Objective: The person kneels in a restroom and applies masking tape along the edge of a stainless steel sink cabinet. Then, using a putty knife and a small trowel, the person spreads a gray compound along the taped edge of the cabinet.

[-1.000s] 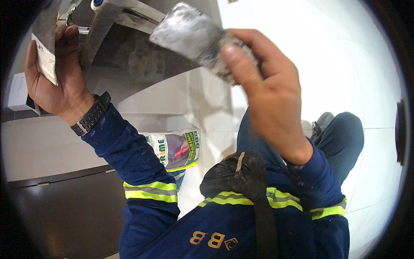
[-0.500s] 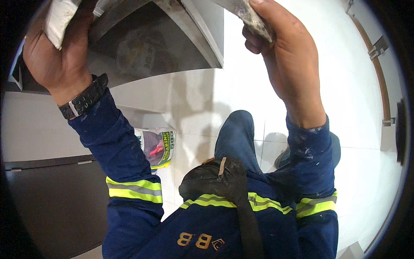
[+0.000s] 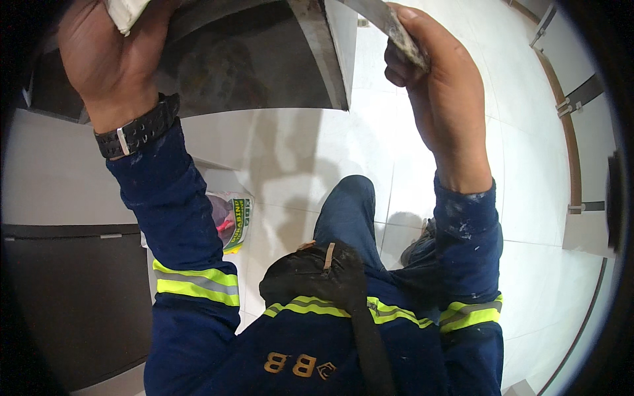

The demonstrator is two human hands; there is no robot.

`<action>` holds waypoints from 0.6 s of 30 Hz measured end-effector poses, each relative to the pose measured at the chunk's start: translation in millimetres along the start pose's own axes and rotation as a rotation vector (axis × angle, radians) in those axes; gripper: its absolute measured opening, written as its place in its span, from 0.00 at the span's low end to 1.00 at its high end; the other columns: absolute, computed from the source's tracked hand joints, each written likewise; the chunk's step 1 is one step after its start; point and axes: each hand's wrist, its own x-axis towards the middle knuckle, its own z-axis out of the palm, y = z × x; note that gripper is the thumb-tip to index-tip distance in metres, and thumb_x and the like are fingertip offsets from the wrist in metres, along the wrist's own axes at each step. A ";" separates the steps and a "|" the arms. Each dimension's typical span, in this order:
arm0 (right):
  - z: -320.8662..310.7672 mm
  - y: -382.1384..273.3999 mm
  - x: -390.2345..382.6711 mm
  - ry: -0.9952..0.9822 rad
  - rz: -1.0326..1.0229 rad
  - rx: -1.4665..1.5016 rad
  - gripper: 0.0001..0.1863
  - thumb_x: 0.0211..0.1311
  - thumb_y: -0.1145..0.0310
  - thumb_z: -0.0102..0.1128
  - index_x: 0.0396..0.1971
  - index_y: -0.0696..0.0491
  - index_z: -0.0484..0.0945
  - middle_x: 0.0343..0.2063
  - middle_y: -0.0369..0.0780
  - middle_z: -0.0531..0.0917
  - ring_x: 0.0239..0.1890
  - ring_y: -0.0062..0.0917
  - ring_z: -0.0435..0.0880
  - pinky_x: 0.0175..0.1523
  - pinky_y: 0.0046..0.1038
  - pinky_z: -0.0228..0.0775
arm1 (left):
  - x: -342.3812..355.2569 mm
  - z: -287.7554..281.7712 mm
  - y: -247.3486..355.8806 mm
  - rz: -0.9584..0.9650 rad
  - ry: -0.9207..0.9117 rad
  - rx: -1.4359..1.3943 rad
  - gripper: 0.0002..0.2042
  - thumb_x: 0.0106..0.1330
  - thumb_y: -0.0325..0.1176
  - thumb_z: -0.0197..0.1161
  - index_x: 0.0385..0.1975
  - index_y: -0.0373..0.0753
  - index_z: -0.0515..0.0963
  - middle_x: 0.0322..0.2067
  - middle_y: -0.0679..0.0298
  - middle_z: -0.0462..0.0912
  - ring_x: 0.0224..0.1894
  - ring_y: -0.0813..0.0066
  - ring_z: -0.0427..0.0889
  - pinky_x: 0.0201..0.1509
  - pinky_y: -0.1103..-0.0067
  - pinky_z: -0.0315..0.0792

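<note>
My left hand [image 3: 115, 69], with a black watch [image 3: 135, 129] at its wrist, is raised at the upper left. Its fingers are cut off by the top edge, and a white, chalky piece with a pointed corner [image 3: 127, 14] shows in its grip; I cannot make out its kind. At the upper right my right hand [image 3: 449, 99] is closed round a flat metal scraper [image 3: 378, 14] crusted with grey-white residue. The scraper's far end is out of view. Between the hands lies a dark, dusty panel with a pale frame [image 3: 257, 59].
A printed plastic bag [image 3: 231, 221] stands on the white tiled floor [image 3: 290, 171] beyond my left forearm. Dark cabinet doors [image 3: 72, 303] are at the lower left. Along the right runs a pale unit with a brown edge [image 3: 573, 142]. A black pouch [image 3: 314, 274] hangs at my waist.
The view has shifted a little. My left hand appears further right and higher, with less of the white piece showing. My right hand keeps its hold on the scraper, now slightly lower.
</note>
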 end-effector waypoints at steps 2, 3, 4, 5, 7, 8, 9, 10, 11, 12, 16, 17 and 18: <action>-13.0 15.2 2.1 0.030 -0.034 -0.143 0.19 0.76 0.58 0.52 0.51 0.58 0.82 0.27 0.32 0.75 0.28 0.16 0.69 0.36 0.20 0.63 | 2.5 3.6 0.8 -0.067 -0.023 -0.055 0.18 0.79 0.34 0.48 0.58 0.25 0.71 0.50 0.46 0.85 0.46 0.56 0.89 0.45 0.63 0.90; -13.9 19.9 2.9 0.058 -0.053 -0.231 0.21 0.77 0.55 0.53 0.51 0.56 0.83 0.25 0.31 0.72 0.28 0.16 0.66 0.36 0.21 0.60 | 2.9 4.9 1.9 -0.094 -0.032 -0.073 0.18 0.79 0.34 0.48 0.58 0.25 0.71 0.49 0.46 0.85 0.46 0.56 0.90 0.45 0.63 0.90; -14.9 20.7 2.9 0.062 -0.052 -0.244 0.21 0.77 0.55 0.53 0.51 0.56 0.83 0.25 0.31 0.71 0.28 0.16 0.66 0.36 0.21 0.60 | 3.1 6.2 1.3 -0.102 -0.033 -0.082 0.18 0.79 0.34 0.48 0.58 0.24 0.71 0.49 0.46 0.85 0.46 0.56 0.90 0.45 0.63 0.90; -14.2 20.6 2.4 0.067 -0.051 -0.257 0.21 0.77 0.55 0.52 0.51 0.57 0.83 0.24 0.31 0.70 0.28 0.16 0.66 0.36 0.22 0.60 | 3.8 5.2 1.3 -0.097 -0.049 -0.081 0.18 0.79 0.33 0.48 0.58 0.24 0.71 0.49 0.45 0.85 0.46 0.56 0.90 0.46 0.63 0.90; -12.7 19.7 1.0 0.073 -0.040 -0.268 0.21 0.77 0.55 0.52 0.51 0.57 0.83 0.24 0.31 0.69 0.28 0.17 0.66 0.36 0.22 0.60 | 5.6 0.8 -0.4 -0.072 -0.099 -0.079 0.18 0.79 0.33 0.48 0.57 0.23 0.70 0.49 0.44 0.84 0.46 0.56 0.90 0.46 0.63 0.90; -12.1 19.7 0.4 0.072 -0.029 -0.262 0.21 0.77 0.55 0.53 0.51 0.57 0.83 0.25 0.31 0.70 0.28 0.17 0.66 0.36 0.22 0.60 | 6.2 -1.5 -2.4 -0.056 -0.100 -0.082 0.18 0.79 0.33 0.48 0.57 0.22 0.70 0.49 0.43 0.84 0.46 0.55 0.89 0.46 0.63 0.90; -11.4 20.0 0.5 0.069 -0.020 -0.253 0.21 0.77 0.55 0.53 0.51 0.58 0.83 0.25 0.32 0.70 0.28 0.17 0.66 0.36 0.22 0.60 | 7.5 -3.9 -3.9 -0.040 -0.103 -0.081 0.18 0.79 0.33 0.48 0.57 0.22 0.70 0.49 0.42 0.84 0.46 0.55 0.89 0.46 0.62 0.90; -11.2 21.4 0.8 0.078 -0.021 -0.237 0.20 0.75 0.56 0.54 0.49 0.58 0.83 0.26 0.32 0.73 0.28 0.16 0.66 0.35 0.21 0.60 | 7.8 -5.2 -6.2 -0.028 -0.076 -0.089 0.18 0.79 0.33 0.48 0.57 0.21 0.70 0.49 0.42 0.84 0.46 0.55 0.89 0.47 0.62 0.90; -11.2 23.5 0.9 0.087 -0.022 -0.221 0.20 0.73 0.56 0.55 0.48 0.58 0.84 0.27 0.32 0.76 0.27 0.16 0.67 0.34 0.20 0.60 | 7.8 -6.1 -6.1 -0.032 -0.073 -0.104 0.18 0.79 0.33 0.48 0.57 0.21 0.70 0.49 0.42 0.84 0.46 0.55 0.89 0.47 0.62 0.90; -11.9 24.0 0.9 0.098 -0.024 -0.207 0.19 0.71 0.57 0.57 0.46 0.58 0.85 0.28 0.33 0.78 0.27 0.15 0.68 0.33 0.18 0.60 | 8.1 -5.4 -6.8 -0.036 -0.071 -0.122 0.18 0.79 0.32 0.48 0.57 0.21 0.70 0.49 0.42 0.84 0.47 0.55 0.89 0.47 0.62 0.89; -11.7 21.3 -1.1 0.068 0.020 -0.254 0.22 0.74 0.54 0.56 0.51 0.59 0.82 0.25 0.32 0.71 0.27 0.17 0.66 0.36 0.21 0.61 | 9.7 0.0 0.7 -0.115 -0.166 -0.215 0.17 0.78 0.31 0.48 0.57 0.22 0.70 0.50 0.42 0.84 0.48 0.56 0.89 0.48 0.66 0.89; -11.4 21.7 -1.2 0.067 0.031 -0.249 0.22 0.74 0.54 0.56 0.51 0.59 0.82 0.25 0.32 0.71 0.28 0.17 0.66 0.36 0.21 0.61 | 9.8 0.9 0.5 -0.113 -0.150 -0.224 0.17 0.78 0.31 0.48 0.57 0.22 0.70 0.50 0.42 0.84 0.48 0.57 0.89 0.49 0.67 0.89; -13.9 21.9 -2.6 0.074 0.044 -0.251 0.23 0.73 0.54 0.57 0.52 0.60 0.82 0.25 0.33 0.71 0.28 0.17 0.66 0.36 0.21 0.61 | 8.8 2.3 -3.8 -0.112 -0.133 -0.245 0.17 0.78 0.31 0.49 0.57 0.22 0.70 0.50 0.42 0.84 0.48 0.57 0.89 0.49 0.67 0.89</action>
